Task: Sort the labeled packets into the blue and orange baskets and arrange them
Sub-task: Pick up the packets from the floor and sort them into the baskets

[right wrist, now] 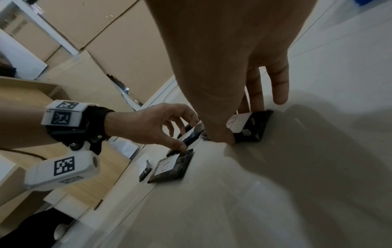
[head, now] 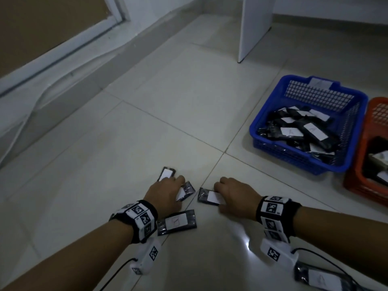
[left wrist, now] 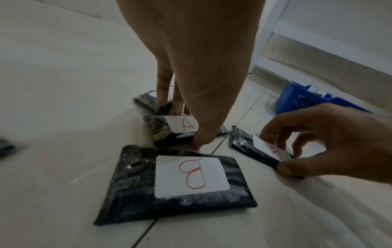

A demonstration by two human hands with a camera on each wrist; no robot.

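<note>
Pinching one black plastic packet each, the left hand [head: 165, 192] holds an A-labelled packet [left wrist: 180, 130]; the right hand [head: 235, 196] a B-labelled packet [left wrist: 254, 149]; lift squarely by the edges.

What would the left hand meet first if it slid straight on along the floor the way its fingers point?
The left hand points away from the person. Probably first is the far packet just past its fingertips; beyond that, bare floor tiles.

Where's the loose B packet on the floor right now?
In the head view, the B packet lies flat on the floor, label up, just right of the left wrist, nearer the person than both hands, untouched.
</note>
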